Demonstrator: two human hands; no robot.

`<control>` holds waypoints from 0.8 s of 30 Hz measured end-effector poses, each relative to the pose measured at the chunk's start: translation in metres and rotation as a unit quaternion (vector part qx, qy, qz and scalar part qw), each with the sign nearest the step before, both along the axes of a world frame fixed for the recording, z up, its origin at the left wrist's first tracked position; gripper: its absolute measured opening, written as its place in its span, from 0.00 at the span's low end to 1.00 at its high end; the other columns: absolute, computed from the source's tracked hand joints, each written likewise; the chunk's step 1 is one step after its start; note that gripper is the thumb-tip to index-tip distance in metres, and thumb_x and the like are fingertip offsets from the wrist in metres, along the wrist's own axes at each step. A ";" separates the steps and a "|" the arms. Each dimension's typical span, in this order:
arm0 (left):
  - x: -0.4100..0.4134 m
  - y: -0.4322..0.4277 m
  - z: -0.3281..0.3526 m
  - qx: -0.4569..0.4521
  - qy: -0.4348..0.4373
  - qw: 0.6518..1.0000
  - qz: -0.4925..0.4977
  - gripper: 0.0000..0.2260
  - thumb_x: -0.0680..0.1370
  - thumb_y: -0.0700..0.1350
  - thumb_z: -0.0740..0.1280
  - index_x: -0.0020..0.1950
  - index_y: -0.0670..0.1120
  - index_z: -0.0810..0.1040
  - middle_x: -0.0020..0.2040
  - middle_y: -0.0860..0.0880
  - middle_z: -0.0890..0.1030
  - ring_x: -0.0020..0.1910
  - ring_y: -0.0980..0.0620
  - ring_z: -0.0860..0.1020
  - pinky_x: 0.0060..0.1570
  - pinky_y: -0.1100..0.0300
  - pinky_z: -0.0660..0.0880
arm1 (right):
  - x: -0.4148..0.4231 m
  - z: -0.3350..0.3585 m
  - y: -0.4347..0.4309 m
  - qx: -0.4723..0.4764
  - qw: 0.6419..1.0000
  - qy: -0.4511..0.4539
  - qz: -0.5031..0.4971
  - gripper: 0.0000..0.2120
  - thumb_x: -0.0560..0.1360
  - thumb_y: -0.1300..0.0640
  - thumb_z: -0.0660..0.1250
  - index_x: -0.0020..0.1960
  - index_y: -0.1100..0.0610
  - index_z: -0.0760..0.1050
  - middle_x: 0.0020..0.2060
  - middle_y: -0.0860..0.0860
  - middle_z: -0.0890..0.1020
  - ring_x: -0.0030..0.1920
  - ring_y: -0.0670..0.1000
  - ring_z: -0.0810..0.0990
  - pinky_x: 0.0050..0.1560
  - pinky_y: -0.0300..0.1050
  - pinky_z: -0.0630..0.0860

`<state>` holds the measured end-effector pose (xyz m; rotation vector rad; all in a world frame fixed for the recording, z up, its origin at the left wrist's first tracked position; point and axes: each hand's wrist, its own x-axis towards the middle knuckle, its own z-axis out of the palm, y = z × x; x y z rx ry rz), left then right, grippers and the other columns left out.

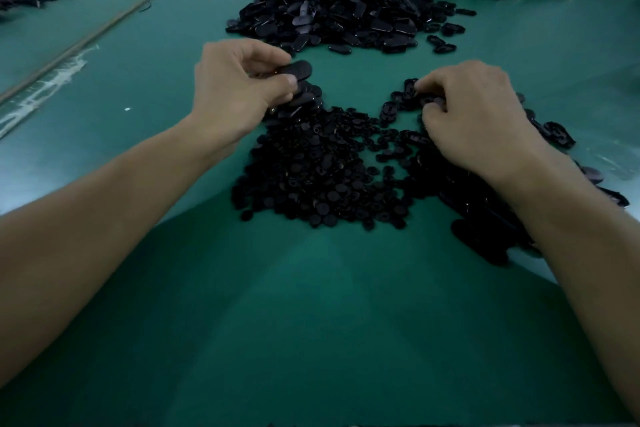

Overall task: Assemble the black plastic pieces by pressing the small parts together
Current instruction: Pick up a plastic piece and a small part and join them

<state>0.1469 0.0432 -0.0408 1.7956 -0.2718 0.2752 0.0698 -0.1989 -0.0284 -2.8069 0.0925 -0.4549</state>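
The left hand (235, 87) is pinching an oval cover (294, 69); the right hand (474, 104) is picking a frame piece (410, 88), likely for pressing together.

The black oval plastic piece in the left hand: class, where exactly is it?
Head view, left of centre: the black oval plastic piece is pinched in the left hand, above the near pile of small black round parts.

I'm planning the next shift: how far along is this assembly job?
Done: perhaps the far pile of oval pieces, though I cannot tell whether they are assembled. In hand: the left hand pinches one oval piece; the right hand pinches a second piece. Left: a big heap of small round parts on the table.
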 end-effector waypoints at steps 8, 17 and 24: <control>0.011 0.011 -0.009 0.077 -0.038 0.995 0.044 0.09 0.73 0.40 0.78 0.47 0.51 0.82 0.36 0.58 0.85 0.35 0.57 0.85 0.34 0.66 0.79 | 0.004 -0.004 0.009 -0.112 0.991 0.067 0.016 0.22 0.83 0.55 0.54 0.75 0.45 0.67 0.69 0.57 0.72 0.68 0.65 0.64 0.67 0.63 0.61; 0.012 0.015 -0.014 0.183 -0.074 0.978 0.069 0.11 0.72 0.49 0.79 0.52 0.51 0.84 0.39 0.62 0.82 0.36 0.71 0.80 0.42 0.75 0.74 | 0.015 0.000 0.018 -0.099 0.988 0.095 0.071 0.18 0.82 0.58 0.56 0.65 0.45 0.78 0.62 0.51 0.81 0.64 0.59 0.74 0.66 0.59 0.65; 0.008 0.014 -0.014 0.212 -0.060 0.971 0.097 0.03 0.75 0.52 0.75 0.46 0.58 0.83 0.42 0.63 0.81 0.30 0.66 0.71 0.41 0.59 0.72 | 0.010 -0.003 0.019 -0.060 0.996 0.025 0.059 0.15 0.84 0.60 0.58 0.67 0.55 0.77 0.60 0.59 0.80 0.55 0.60 0.81 0.58 0.56 0.79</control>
